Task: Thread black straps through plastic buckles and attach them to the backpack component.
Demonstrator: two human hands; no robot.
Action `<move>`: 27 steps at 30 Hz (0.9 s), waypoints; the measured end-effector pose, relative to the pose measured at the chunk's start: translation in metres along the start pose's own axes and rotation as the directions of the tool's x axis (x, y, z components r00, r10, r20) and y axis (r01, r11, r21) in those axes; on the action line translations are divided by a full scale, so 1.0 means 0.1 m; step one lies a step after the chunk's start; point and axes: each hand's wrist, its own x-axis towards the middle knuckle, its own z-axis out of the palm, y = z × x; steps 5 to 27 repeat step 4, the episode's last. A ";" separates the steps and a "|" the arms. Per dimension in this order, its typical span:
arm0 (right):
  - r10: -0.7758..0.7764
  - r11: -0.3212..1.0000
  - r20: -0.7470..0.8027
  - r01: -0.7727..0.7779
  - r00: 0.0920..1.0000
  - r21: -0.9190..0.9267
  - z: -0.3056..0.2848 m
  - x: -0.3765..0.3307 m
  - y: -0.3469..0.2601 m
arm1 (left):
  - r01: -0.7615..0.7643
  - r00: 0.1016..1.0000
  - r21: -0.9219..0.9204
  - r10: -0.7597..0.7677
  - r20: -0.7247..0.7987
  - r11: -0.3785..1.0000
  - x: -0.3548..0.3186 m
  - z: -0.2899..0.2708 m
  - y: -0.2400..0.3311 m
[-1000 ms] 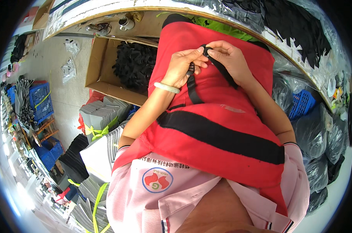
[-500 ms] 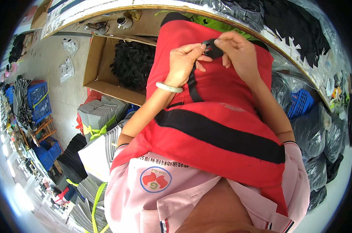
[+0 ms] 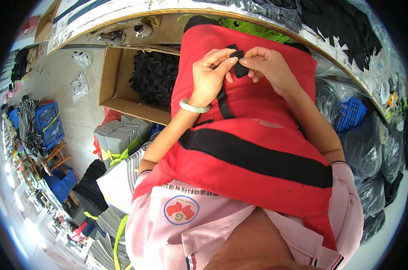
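Note:
Over my lap, a small black strap piece (image 3: 241, 68) is held between both hands. My left hand (image 3: 210, 76), with a pale bangle at its wrist, pinches the piece between thumb and fingers. On the other side, my right hand (image 3: 270, 67) has its thumb and fingertips closed at the piece's right edge. Part of the piece is hidden behind the left fingers, and its exact kind is hard to make out. Beneath the hands lies a red apron (image 3: 258, 108) with a black band, and a narrow black strip (image 3: 223, 104) runs down it below my left hand.
An open cardboard box (image 3: 111, 85) of black pieces stands left of my lap. Ahead, a worktable (image 3: 348, 60) carries a black heap (image 3: 343, 27). Grey stacked sheets (image 3: 123, 130) sit at my left; plastic bags (image 3: 361, 148) and a blue basket (image 3: 350, 114) at my right.
The black piece has turned so that its flat end points downward. My right hand has moved slightly down and left, its fingers now closer to the left hand.

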 end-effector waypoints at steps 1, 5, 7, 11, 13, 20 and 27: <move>0.018 1.000 0.029 -0.017 0.999 -0.014 -0.02 0.00 0.01 | -0.022 1.000 0.054 0.022 0.012 0.998 0.00 0.00 0.00; -0.015 1.000 -0.002 0.015 1.000 -0.003 -0.03 0.01 0.09 | -0.049 0.998 0.095 0.045 0.042 0.994 0.00 -0.02 -0.03; -0.015 1.000 -0.002 0.015 1.000 -0.003 -0.03 0.01 0.09 | -0.049 0.998 0.095 0.045 0.042 0.994 0.00 -0.02 -0.03; -0.015 1.000 -0.002 0.015 1.000 -0.003 -0.03 0.01 0.09 | -0.049 0.998 0.095 0.045 0.042 0.994 0.00 -0.02 -0.03; -0.015 1.000 -0.002 0.015 1.000 -0.003 -0.03 0.01 0.09 | -0.049 0.998 0.095 0.045 0.042 0.994 0.00 -0.02 -0.03; -0.015 1.000 -0.002 0.015 1.000 -0.003 -0.03 0.01 0.09 | -0.049 0.998 0.095 0.045 0.042 0.994 0.00 -0.02 -0.03; -0.015 1.000 -0.002 0.015 1.000 -0.003 -0.03 0.01 0.09 | -0.049 0.998 0.095 0.045 0.042 0.994 0.00 -0.02 -0.03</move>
